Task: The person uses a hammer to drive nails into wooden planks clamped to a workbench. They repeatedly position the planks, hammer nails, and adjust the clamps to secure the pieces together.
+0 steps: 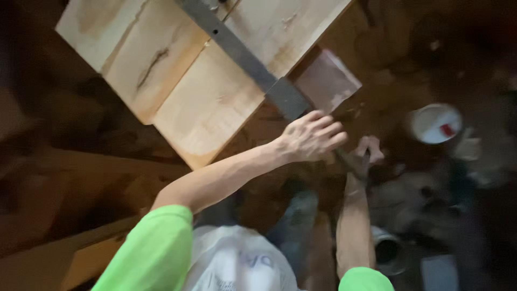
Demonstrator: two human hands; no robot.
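Two hands work: left hand [312, 136] spread open beside the diagonal metal bar [242, 56], right hand [367, 153] clenching a dark tool [353, 164].

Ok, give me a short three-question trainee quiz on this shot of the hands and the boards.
1. True or false: the left hand rests at the end of a long grey metal bar lying across the pale wooden boards.
2. What does the right hand grip: (a) a white container, (b) a dark slim handle, (c) a board?
3. What colour are the person's sleeves?

Key: 1 true. 2 b; what tool it belongs to is too blurred to tell. 3 bright green.
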